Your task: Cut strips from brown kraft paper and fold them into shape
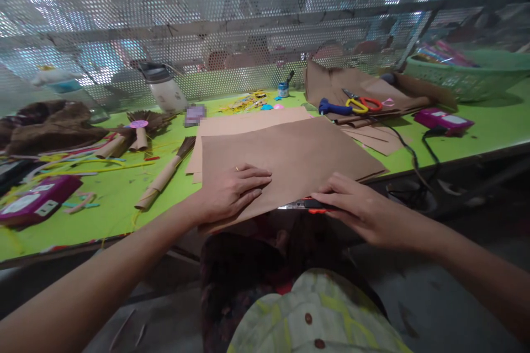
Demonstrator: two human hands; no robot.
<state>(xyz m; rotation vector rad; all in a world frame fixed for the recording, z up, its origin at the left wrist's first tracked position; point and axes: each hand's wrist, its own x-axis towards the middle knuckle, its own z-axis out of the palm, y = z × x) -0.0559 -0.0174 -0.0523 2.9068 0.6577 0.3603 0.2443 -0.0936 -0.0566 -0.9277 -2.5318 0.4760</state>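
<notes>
My left hand [236, 190] lies flat on a large sheet of brown paper [285, 149], fingers stretched out and a ring on one of them. The sheet overhangs the table's front edge. In my right hand [351, 204] is a utility knife [306, 205] with black and orange-red parts. Its metal blade points left along the near edge of the sheet; whether it touches the paper I cannot tell. Under the brown sheet, lighter paper sheets [256, 125] stick out at the back and left.
On the green table [232, 103] lie a blue glue gun [335, 107], scissors [364, 103] and brown paper [351, 85]. Purple power boxes [443, 121] sit right and left. A paper roll [165, 176] lies left, a jug [163, 88] behind, a green basket [467, 74] far right.
</notes>
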